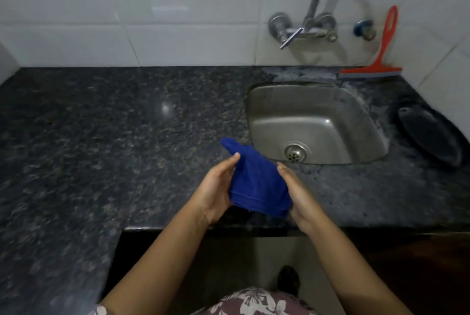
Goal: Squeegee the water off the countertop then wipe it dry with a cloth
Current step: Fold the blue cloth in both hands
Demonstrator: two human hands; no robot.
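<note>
Both hands, left hand (216, 192) and right hand (300, 200), press a folded blue cloth (254, 182) between them; its long side points up-left, toward the counter (101, 124).

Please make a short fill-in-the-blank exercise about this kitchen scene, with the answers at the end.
1. Both hands hold a folded cloth whose colour is ____.
2. The red squeegee leans against the tiled ____.
3. The metal sink sits directly below the ____.
4. The cloth is held above the dark ____.

Answers: blue; wall; faucet; countertop
</note>
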